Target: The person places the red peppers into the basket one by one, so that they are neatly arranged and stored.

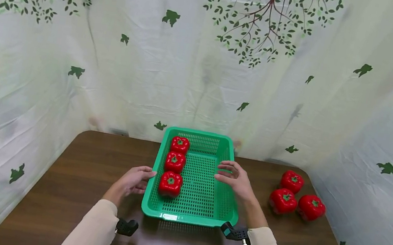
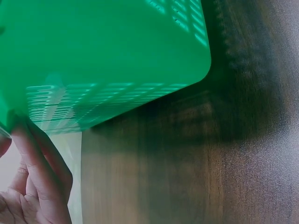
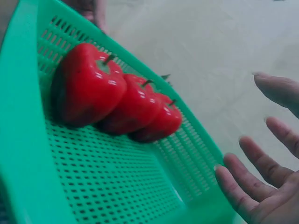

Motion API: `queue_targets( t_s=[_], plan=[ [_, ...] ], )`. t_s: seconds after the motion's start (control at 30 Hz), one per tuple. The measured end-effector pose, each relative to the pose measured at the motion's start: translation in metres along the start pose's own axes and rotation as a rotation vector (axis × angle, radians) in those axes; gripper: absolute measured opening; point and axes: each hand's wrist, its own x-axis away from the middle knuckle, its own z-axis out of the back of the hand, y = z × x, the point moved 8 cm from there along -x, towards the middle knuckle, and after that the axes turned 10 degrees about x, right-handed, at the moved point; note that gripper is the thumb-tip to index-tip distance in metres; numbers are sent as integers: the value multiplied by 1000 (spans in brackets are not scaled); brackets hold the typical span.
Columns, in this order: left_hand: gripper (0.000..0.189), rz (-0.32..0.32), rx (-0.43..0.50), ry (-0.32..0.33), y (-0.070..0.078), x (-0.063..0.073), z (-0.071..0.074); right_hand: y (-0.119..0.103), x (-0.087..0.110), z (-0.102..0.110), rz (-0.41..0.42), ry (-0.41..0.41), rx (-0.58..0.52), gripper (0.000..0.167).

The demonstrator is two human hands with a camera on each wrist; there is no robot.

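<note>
A green plastic basket (image 1: 202,182) stands on the table, with slotted walls and floor. Three red bell peppers (image 1: 175,161) form a row along its left side. My left hand (image 1: 137,179) grips the basket's left rim between thumb and fingers; in the left wrist view the fingers (image 2: 42,172) lie beneath the rim at the edge of the picture. Over the basket's right side hovers my right hand (image 1: 234,177), its fingers spread and holding nothing. The right wrist view shows the same hand (image 3: 266,177) apart from the peppers (image 3: 88,88).
To the right of the basket, three more red bell peppers (image 1: 284,201) sit in a cluster on the brown wooden table (image 1: 97,175). A pale curtain (image 1: 132,66) printed with leaves and branches surrounds the table's back and sides.
</note>
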Motion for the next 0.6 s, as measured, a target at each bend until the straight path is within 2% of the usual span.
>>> queue_targets(
  t_s=[0.27,0.6],
  plan=[
    [43,4,-6,6,-2,1,1,0,12,35,23,101,60,49],
    [37,13,14,22,-3,0,2,3,26,67,71,222,146,47]
  ],
)
